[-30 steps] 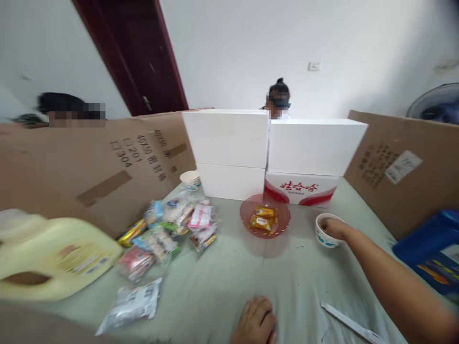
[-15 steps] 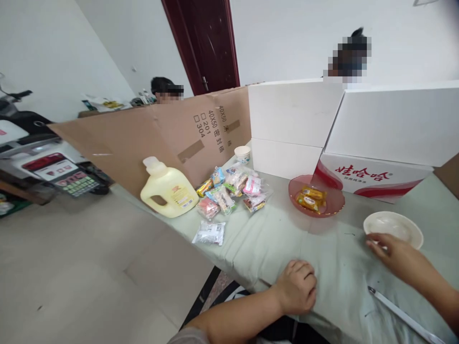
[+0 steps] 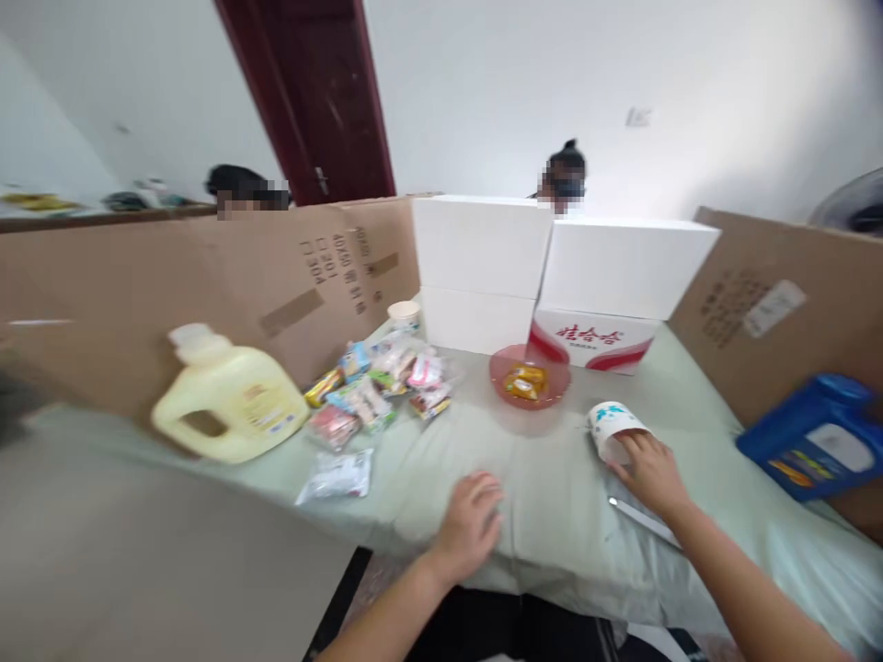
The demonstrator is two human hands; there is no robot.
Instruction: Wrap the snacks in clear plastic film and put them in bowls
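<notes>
My right hand (image 3: pixel 652 473) grips the rim of a white paper bowl (image 3: pixel 607 418) with a blue pattern, its fingers inside the mouth. The bowl is tilted on its side, its opening turned toward me. Just below that hand lies a slim pale stick (image 3: pixel 641 520) whose kind I cannot make out. My left hand (image 3: pixel 470 522) is over the near part of the table, holding nothing, thumb and fingers apart. Ahead of it stands a clear pink dish (image 3: pixel 498 384) with a few yellow-wrapped snacks (image 3: pixel 528 380) in it.
Packaged snacks (image 3: pixel 369 400) lie heaped at the left beside a pale yellow jug (image 3: pixel 231 405); a silvery packet (image 3: pixel 338 474) lies nearer. A paper cup (image 3: pixel 404 315) stands behind. Cardboard walls (image 3: pixel 276 276), white boxes (image 3: pixel 483 267) and a blue jug (image 3: pixel 814 437) edge the table. Two people sit beyond.
The view has swung right, bringing the blue jug in. The bowl, upright before, is now tipped on its side with my right fingers inside it. My left hand has loosened from a curled pose.
</notes>
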